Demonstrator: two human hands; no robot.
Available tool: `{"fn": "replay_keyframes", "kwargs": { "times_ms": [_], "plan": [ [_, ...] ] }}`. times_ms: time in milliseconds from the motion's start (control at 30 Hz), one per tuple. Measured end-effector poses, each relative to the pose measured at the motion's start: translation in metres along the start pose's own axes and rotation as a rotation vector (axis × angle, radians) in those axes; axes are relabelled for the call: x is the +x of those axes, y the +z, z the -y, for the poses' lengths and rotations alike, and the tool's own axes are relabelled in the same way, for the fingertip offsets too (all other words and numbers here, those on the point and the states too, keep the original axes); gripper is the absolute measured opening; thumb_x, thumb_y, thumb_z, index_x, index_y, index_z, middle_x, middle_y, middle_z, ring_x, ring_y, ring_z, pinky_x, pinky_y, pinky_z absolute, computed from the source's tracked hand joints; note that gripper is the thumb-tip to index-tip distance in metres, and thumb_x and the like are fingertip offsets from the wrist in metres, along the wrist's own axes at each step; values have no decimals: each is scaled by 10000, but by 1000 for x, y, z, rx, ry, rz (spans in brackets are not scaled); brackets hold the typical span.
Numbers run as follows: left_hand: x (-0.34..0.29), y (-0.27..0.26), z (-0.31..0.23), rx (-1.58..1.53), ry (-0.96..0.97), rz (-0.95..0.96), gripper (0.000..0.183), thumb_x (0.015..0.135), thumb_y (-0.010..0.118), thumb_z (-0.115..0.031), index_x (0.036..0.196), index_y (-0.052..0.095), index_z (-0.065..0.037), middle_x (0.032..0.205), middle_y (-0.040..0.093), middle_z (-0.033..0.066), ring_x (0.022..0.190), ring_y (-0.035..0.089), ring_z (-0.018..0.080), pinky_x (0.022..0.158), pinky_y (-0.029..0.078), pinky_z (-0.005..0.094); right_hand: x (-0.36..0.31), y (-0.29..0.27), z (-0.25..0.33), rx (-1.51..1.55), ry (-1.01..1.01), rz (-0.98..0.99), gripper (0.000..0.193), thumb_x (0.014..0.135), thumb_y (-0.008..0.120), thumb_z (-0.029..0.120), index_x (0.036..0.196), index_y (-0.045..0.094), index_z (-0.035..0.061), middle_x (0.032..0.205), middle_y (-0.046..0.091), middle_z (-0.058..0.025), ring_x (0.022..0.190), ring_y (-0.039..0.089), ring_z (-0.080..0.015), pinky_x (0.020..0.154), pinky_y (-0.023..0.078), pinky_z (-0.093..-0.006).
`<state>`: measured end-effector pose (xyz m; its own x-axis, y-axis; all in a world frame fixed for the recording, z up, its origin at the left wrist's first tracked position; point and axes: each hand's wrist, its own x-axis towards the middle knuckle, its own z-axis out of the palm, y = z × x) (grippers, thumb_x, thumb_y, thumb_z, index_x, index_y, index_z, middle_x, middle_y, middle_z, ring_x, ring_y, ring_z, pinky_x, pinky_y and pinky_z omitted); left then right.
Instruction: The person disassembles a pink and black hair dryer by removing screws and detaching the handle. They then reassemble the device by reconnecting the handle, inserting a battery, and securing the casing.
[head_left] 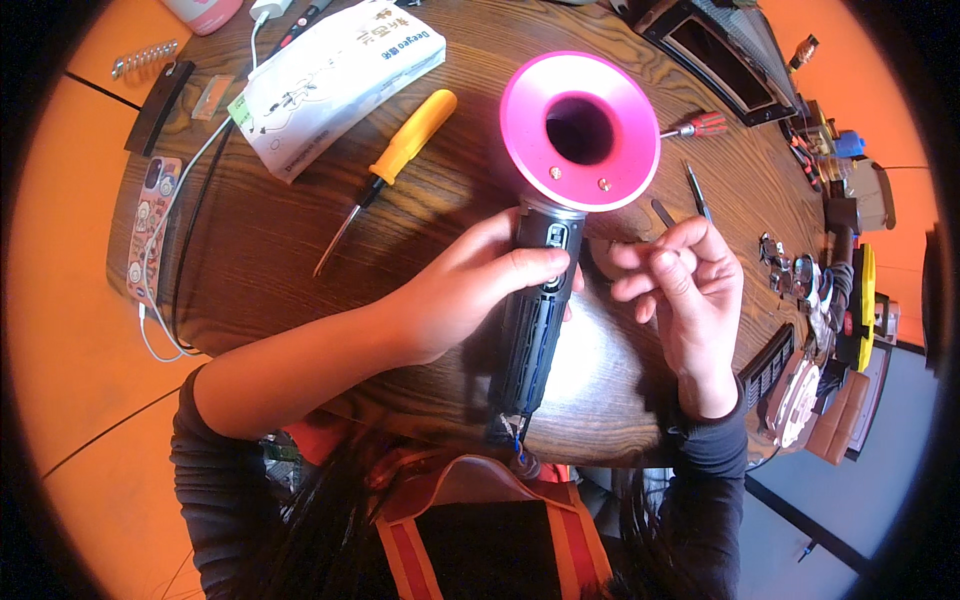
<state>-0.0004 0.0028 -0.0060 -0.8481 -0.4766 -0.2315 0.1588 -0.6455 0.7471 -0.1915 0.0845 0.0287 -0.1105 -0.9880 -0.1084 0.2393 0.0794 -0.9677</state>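
Observation:
My left hand (pixel 465 270) is wrapped round the black handle of a hair dryer (pixel 527 345), its thumb lying by the switch panel near the top. The dryer's round pink head faces up, with a dark opening in its middle and two small screw-like dots on the lower rim. Bare wires hang from the open lower end of the handle. Just right of the handle, apart from it, my right hand (pixel 700 290) is raised with its fingers curled and thumb bent toward them. Anything pinched there is too small to make out.
A yellow screwdriver (pixel 408 145) lies left of the dryer, below a white soft package (pixel 335 85). A red-handled screwdriver (pixel 705 124) and tweezers (pixel 697 190) lie to the right. A phone (pixel 153 225) with a white cable is at far left; a black device (pixel 720 50) stands at the back right.

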Motion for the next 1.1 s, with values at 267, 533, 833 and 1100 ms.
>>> {"fn": "replay_keyframes", "kwargs": {
  "times_ms": [267, 533, 833, 1100],
  "plan": [
    [2, -3, 2, -70, 51, 31, 325, 925, 431, -223, 1150, 460, 9, 958, 589, 114, 853, 595, 193, 780, 474, 320, 0, 13, -2, -188, -91, -5, 184, 817, 580, -24, 996, 621, -36, 783, 615, -96, 646, 588, -107, 576, 471, -195],
    [3, 0, 5, -67, 83, -14, 292, 929, 451, -249, 1080, 500, -4, 947, 583, 67, 868, 576, 139, 752, 480, 280, -3, 21, -1, -87, -72, 60, 163, 827, 565, -27, 980, 597, -72, 841, 642, -149, 728, 641, -171, 630, 521, -245],
    [4, -3, 3, 36, 105, -10, 367, 954, 372, -317, 1082, 502, 1, 894, 594, 63, 814, 579, 125, 732, 478, 255, -2, 27, -7, -105, -55, 33, 130, 829, 595, 45, 927, 559, -33, 819, 636, -148, 682, 633, -180, 576, 514, -238],
    [-2, 8, 10, 283, 317, -61, 272, 926, 470, -228, 1027, 416, 19, 833, 585, 105, 765, 586, 152, 679, 463, 269, -1, 21, -17, -72, -127, 101, 126, 821, 589, -12, 942, 560, -33, 840, 614, -75, 760, 582, -112, 687, 480, -225]
  ]
}}
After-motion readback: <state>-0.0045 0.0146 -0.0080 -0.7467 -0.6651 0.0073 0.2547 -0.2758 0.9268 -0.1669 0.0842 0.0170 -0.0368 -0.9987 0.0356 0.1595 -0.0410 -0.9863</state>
